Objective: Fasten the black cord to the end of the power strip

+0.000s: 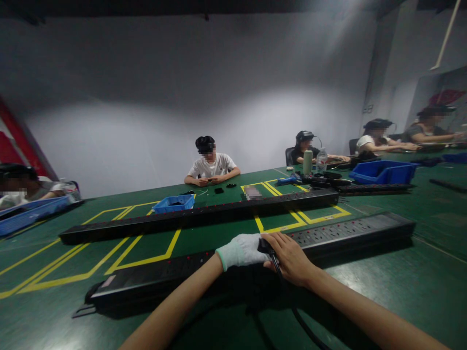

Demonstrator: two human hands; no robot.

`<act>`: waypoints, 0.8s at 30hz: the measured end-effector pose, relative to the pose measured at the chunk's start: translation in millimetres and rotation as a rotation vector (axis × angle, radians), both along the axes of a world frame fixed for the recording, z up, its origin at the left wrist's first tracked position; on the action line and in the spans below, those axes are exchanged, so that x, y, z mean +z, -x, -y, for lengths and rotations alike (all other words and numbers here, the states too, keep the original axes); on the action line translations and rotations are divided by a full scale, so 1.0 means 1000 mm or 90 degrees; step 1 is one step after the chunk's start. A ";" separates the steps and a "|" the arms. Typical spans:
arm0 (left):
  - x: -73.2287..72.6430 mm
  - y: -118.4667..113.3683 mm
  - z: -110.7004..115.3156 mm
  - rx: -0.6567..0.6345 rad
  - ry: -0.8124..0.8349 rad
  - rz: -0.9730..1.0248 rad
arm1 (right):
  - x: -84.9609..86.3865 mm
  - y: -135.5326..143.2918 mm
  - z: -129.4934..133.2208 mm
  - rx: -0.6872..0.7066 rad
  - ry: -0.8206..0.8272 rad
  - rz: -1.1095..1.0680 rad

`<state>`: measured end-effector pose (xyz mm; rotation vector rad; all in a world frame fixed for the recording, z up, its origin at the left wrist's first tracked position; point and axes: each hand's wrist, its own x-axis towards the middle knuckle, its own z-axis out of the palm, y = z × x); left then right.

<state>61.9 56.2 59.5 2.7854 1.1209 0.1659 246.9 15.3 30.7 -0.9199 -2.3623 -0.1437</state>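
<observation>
A long black power strip point(350, 233) with rows of sockets and small red parts lies across the table in front of me. My left hand point(242, 250), in a white glove with a mint cuff, rests closed over its middle; the fingertips are partly hidden. Bare, my right hand point(292, 257) meets the left over the strip, fingers bent round a black plug point(263, 246). From the plug a black cable point(304, 323) runs down towards me. Whether the plug sits in a socket is hidden by the hands.
A second long power strip point(204, 214) lies farther back, across yellow tape lines point(142, 265) on the green table point(412, 291). Behind it stands a small blue tray point(173, 203). To the right are a blue bin point(383, 172), a green bottle point(307, 162) and more strips. Several people sit around.
</observation>
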 end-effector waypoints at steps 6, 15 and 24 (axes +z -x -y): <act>-0.003 0.001 -0.001 -0.001 -0.014 -0.008 | -0.004 0.001 -0.001 -0.012 -0.022 0.000; -0.006 0.002 -0.004 -0.007 0.006 0.020 | -0.004 0.002 -0.001 -0.016 -0.042 0.006; -0.005 0.002 -0.003 0.007 0.004 0.007 | -0.007 0.001 -0.004 0.000 -0.069 -0.001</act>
